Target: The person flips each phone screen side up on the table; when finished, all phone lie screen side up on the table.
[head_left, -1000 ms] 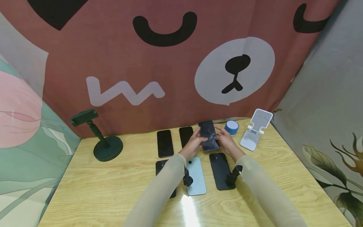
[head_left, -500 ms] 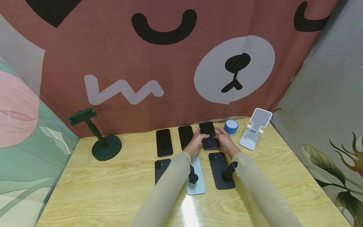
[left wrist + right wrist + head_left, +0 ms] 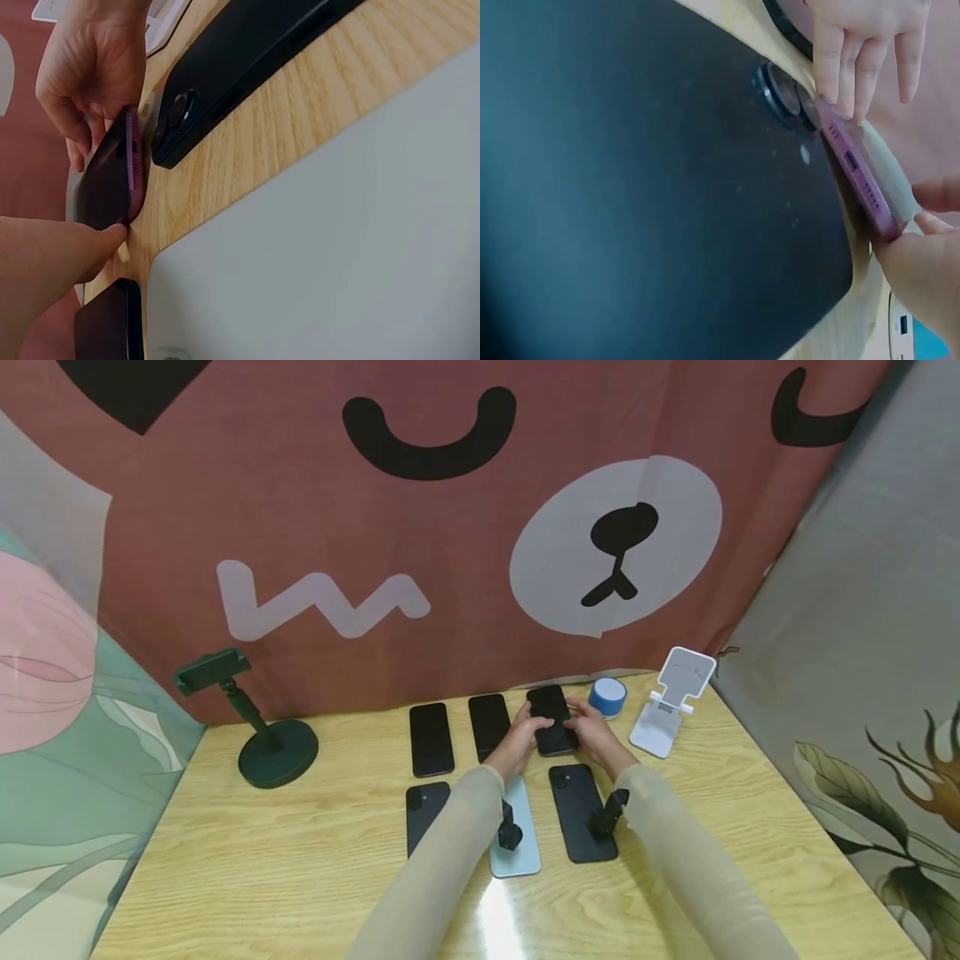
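Note:
A dark-screened smartphone with a purple edge lies screen up in the back row, at or very near the tabletop. My left hand holds its left side, with the thumb over the screen. On its right side my right hand grips the edge between thumb and fingers. The left wrist view shows the purple bottom edge of the smartphone between both hands. In the right wrist view, the port end of the smartphone faces the camera. Parts of the fingers are hidden behind the phone.
Two black phones, one far left and one beside it, lie screen up. Nearer are a dark phone, a pale blue phone and a black phone. Around them stand a green stand, blue-white round item and white stand.
The smartphone has tilted flatter and come down toward the table. Its screen, which showed a bright mottled reflection, now looks plain dark. Both hands stay on its sides.

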`<state>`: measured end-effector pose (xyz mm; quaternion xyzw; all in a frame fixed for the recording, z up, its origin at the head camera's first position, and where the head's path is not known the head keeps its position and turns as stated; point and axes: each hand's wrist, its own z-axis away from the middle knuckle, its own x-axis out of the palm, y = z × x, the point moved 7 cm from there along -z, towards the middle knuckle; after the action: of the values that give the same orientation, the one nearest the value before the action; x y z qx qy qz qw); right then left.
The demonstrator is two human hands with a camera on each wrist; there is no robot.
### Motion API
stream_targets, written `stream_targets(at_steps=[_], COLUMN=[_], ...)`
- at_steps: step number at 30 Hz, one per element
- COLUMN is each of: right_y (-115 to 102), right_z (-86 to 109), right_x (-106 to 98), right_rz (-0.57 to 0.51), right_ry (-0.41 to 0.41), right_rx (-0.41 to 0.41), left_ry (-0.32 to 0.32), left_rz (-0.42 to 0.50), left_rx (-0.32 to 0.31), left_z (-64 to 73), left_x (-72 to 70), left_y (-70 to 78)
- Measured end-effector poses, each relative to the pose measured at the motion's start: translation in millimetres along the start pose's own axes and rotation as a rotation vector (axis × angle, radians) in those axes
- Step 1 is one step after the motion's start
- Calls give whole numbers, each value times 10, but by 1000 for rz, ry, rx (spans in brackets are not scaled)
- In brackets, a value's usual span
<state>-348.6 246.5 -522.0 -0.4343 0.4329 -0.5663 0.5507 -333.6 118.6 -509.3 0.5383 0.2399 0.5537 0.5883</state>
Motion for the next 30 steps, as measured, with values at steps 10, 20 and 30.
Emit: stream_targets(at_steps=[10,20,30], right_y=[-61,-41,-41], right_z=[47,88,220], right_x=[7,5,-78], right_rz=[148,172,152], right_ry=[-25,-5,79], right_rx=[-87,-96,-64], left_ry=[-4,-7,-8], left_rz=[-101,-239,-300], left_rx=[-20,-4,108], left_z=[16,9,133], left_x=[-37,-69,-24], left_y=[-39,-93,-7])
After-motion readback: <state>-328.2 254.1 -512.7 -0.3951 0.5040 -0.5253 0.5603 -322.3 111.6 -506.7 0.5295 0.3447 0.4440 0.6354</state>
